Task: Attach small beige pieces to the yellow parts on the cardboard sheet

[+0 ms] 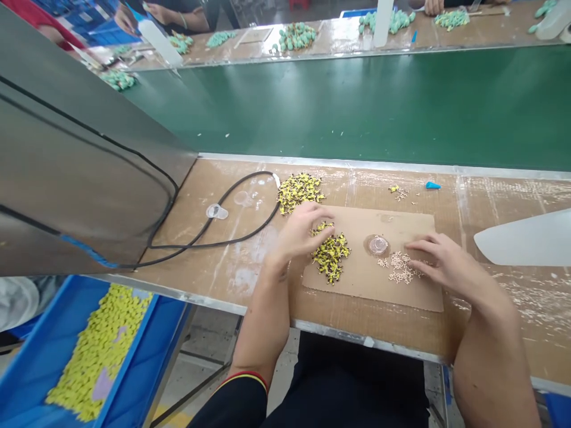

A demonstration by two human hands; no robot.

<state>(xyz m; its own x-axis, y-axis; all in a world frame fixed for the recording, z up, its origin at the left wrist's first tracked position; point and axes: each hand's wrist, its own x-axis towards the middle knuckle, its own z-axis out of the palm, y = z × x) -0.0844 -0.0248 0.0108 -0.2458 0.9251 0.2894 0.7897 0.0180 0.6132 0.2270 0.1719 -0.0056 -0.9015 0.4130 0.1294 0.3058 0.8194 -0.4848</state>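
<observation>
A cardboard sheet lies on the bench before me. On its left part is a pile of small yellow and black pieces; my left hand is over the pile's upper edge, thumb and fingers apart. My right hand is at the right side of the cardboard, its thumb and fingers apart beside a scatter of tiny pale pink pieces. Between the two piles sits a small round clear dish. A second yellow and black pile lies behind my left hand.
A black cable loops on the bench near a clear cup. A metal cabinet stands left, a white bottle right. Beyond are a blue cap, a green belt and people's hands. A blue bin sits lower left.
</observation>
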